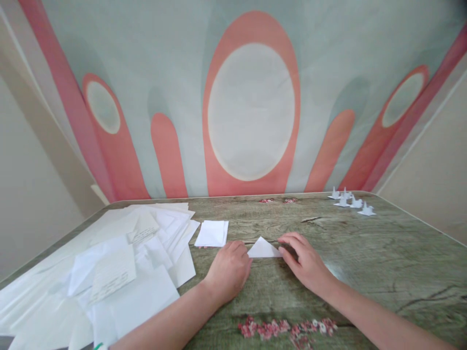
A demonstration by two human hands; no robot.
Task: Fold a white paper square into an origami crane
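A white sheet of paper folded into a triangle (263, 249) lies on the table in front of me, its point facing away. My left hand (229, 267) is closed, with curled fingers at the triangle's left corner; its fingertips are partly hidden. At the right corner is my right hand (305, 262), its thumb touching or very near the paper and its fingers held apart from the thumb. Just beyond my left hand sits a small stack of square white paper (212, 233).
Loose white paper sheets (146, 291) spread over the table's left side, some with printed lines. Several small folded paper cranes (350, 199) stand at the far right. The wood-patterned table (401, 262) carries a pink flower print (266, 328). A patterned backdrop (251, 112) rises behind it.
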